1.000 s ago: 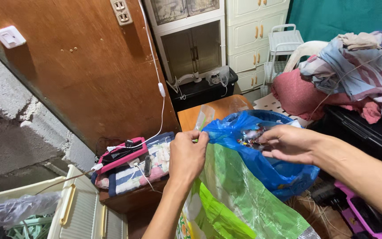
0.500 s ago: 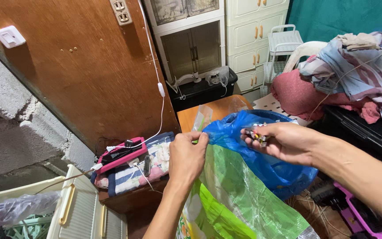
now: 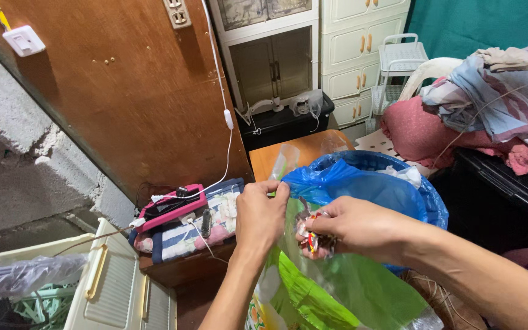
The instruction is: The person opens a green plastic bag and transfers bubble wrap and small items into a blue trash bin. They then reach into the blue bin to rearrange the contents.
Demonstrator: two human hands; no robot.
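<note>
My left hand (image 3: 260,215) pinches the near rim of a blue plastic bag (image 3: 379,189) that lines a round bin. My right hand (image 3: 362,227) is closed around a small bunch of crumpled colourful wrappers (image 3: 310,235), held just outside the blue bag and over a green woven sack (image 3: 337,287) below. Crumpled white paper (image 3: 403,175) lies inside the blue bag.
A wooden board (image 3: 129,91) with a socket and white cable stands at the left. A pink device (image 3: 169,206) rests on a striped cushion (image 3: 190,229). A cream crate (image 3: 111,281) sits at bottom left, clothes (image 3: 490,110) are piled at right, cabinets (image 3: 313,55) stand behind.
My right hand has come out of the blue bag with the wrappers and moved left and down, over the green sack. My left hand has kept its pinch on the rim.
</note>
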